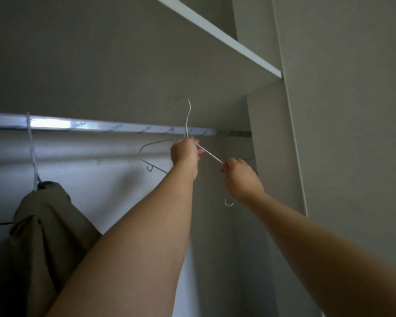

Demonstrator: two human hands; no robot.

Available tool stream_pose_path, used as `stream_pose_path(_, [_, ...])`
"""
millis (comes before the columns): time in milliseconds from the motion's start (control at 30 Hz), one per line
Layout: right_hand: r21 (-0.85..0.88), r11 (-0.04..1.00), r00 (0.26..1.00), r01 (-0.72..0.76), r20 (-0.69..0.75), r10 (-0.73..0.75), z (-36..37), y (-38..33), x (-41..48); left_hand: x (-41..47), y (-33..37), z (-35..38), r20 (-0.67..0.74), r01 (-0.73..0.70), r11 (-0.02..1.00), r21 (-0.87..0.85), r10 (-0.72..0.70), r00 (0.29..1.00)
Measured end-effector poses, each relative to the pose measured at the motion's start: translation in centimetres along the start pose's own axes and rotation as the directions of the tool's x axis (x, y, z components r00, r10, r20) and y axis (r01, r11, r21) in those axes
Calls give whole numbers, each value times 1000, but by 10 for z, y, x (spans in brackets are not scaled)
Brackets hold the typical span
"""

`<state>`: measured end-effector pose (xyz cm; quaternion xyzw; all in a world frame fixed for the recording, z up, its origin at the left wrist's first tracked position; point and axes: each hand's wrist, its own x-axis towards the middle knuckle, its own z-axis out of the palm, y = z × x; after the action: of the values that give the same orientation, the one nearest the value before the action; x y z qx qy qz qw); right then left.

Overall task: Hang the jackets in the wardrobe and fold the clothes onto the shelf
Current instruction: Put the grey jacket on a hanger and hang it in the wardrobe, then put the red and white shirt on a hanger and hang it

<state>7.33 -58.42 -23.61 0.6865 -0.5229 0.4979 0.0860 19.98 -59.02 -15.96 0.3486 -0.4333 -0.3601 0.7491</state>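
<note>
I look up into the wardrobe. A white wire hanger (188,117) is held in front of the metal rail (124,129), its hook standing above the rail. My left hand (184,154) grips the hanger just below the hook's neck. My right hand (241,177) grips the hanger's right shoulder wire; the small end hook shows below that hand. An olive jacket (46,225) hangs at the left on another white hanger (32,152) hooked over the rail.
A white shelf (220,35) runs above the rail. The wardrobe's side panel (272,145) stands close on the right, just past my right hand. The hanger's dark shadow falls on the back wall (101,179).
</note>
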Motion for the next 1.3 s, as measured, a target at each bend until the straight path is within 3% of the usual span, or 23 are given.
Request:
stream_pose_path(167, [-77, 995, 980, -64, -194, 48, -41, 16, -38, -32, -5, 9, 175, 84, 989, -118, -63, 983])
stream_pose_path(300, [-109, 982, 929, -154, -355, 106, -78, 43, -97, -74, -32, 13, 331, 135, 986, -98, -96, 939])
stream_pose_path(467, [-154, 928, 849, -338, -477, 229, -128, 78, -178, -142, -76, 24, 551, 110, 993, -44, -68, 832])
stream_pose_path(633, [-18, 838, 721, -546, -519, 459, -168, 128, -253, -209, -107, 60, 817, 156, 988, -5, -86, 571])
stream_pose_path(833, [274, 768, 463, -579, -664, 586, -225, 176, -340, -319, -129, 144, 966, 252, 967, 37, -99, 238])
stream_pose_path(1000, [397, 693, 218, -602, -753, 621, -330, 169, -366, -411, -73, 248, 993, 287, 952, 103, -115, 28])
stream_pose_path(1300, [504, 572, -264, -648, -852, 452, -509, 79, -418, -582, 69, 369, 853, 221, 939, 264, -121, -507])
